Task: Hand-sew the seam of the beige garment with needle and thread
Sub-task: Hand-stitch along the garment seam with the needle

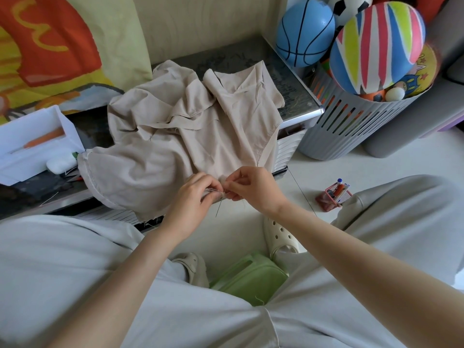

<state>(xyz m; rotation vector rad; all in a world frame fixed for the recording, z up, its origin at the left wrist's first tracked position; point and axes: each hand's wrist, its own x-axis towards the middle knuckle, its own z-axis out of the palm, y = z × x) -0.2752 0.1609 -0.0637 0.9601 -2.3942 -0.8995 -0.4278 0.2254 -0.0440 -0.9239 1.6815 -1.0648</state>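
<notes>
At dark bench edge, left hand and right hand each in a pinch on beige garment; ball basket alongside.

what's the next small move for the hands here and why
Probably draw the needle out downward with the right hand: it seems to poke out below the seam of the beige garment, which the left hand and the right both pinch, so the stitch looks half made.
</notes>
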